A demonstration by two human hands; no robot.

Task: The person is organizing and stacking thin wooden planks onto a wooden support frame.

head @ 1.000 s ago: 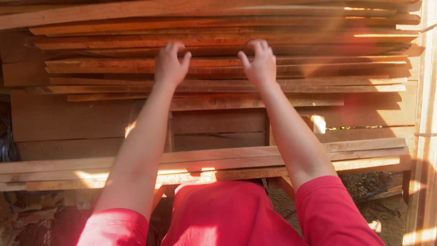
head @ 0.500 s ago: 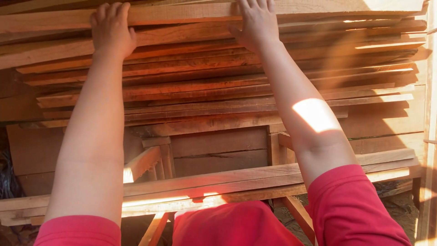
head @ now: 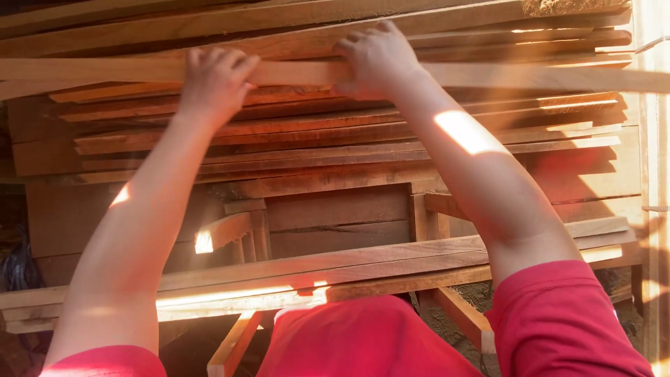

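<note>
Gripping a long plank (head: 293,72) at the top of the stacked boards (head: 349,132), left hand (head: 213,80) and right hand (head: 377,59) curl fingers over it, and uneven pulling could likely tip it or drag neighbours loose.

I see one long plank (head: 488,75) lying crosswise on top of the stack of boards (head: 349,139), running from the left edge to the right edge. My left hand (head: 215,82) rests on it left of centre, my right hand (head: 377,59) just to the right of that. More boards (head: 209,21) lie behind it. Below the stack, nearer me, a lower pair of rails (head: 391,262) runs across, and a post (head: 652,209) stands at far right.
</note>
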